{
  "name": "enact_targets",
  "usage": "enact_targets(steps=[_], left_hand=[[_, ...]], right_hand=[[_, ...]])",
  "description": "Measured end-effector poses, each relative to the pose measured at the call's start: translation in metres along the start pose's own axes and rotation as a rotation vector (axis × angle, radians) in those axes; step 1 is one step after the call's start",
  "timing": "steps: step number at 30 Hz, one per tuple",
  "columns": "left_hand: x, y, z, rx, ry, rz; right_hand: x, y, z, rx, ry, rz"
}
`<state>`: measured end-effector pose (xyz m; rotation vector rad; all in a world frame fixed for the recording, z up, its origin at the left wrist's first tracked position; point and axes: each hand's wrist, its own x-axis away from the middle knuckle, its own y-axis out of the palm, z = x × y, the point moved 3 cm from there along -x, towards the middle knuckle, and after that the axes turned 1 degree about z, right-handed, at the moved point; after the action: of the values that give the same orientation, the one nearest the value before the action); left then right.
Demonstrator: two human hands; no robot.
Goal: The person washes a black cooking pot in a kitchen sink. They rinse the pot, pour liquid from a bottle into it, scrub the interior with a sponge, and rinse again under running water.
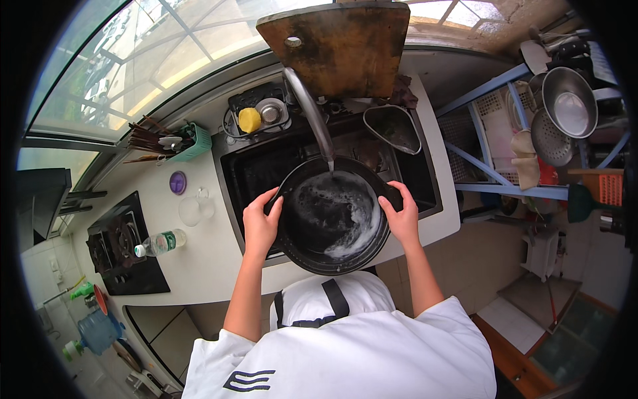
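A round black pan (329, 214) with foamy water in it is held over the front of the dark sink (254, 174). My left hand (262, 219) grips the pan's left side, thumb on the rim. My right hand (401, 212) grips the short handle on its right side. The metal faucet (311, 119) arches over the pan, and a stream of water runs from its spout into it. A triangular strainer basket (394, 129) sits at the sink's back right. Behind the sink, a yellow sponge (249, 120) lies beside a metal drain strainer (271, 112) on a rack.
A wooden cutting board (339, 50) stands behind the faucet. On the left counter are a green utensil basket (193, 144), a purple lid (178, 182), a clear glass vessel (193, 210), a plastic bottle (162, 243) and a gas stove (124, 249). A blue rack (523, 189) with metal bowls stands right.
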<state>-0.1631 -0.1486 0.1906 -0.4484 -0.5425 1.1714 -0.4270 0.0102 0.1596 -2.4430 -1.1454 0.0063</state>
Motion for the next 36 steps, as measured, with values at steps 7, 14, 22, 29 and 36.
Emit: enact_targets(steps=[7, 14, 22, 29, 36], left_hand=[[0.007, -0.001, -0.031, 0.007, -0.058, 0.0], [-0.004, 0.05, -0.059, 0.397, -0.217, -0.219], [0.02, 0.141, -0.063, 0.909, -0.806, -0.649], [0.051, 0.194, -0.055, 1.088, -1.074, -1.03], [0.075, 0.216, -0.053, 1.253, -1.094, -1.302]], right_hand=[[-0.016, 0.01, -0.014, 0.024, -0.086, -0.073], [-0.079, -0.012, -0.077, 0.42, -0.105, -0.221], [-0.185, 0.023, -0.119, 1.223, -0.062, -0.606], [-0.211, 0.084, -0.125, 1.642, 0.059, -0.846], [-0.215, 0.11, -0.101, 1.835, 0.27, -0.958]])
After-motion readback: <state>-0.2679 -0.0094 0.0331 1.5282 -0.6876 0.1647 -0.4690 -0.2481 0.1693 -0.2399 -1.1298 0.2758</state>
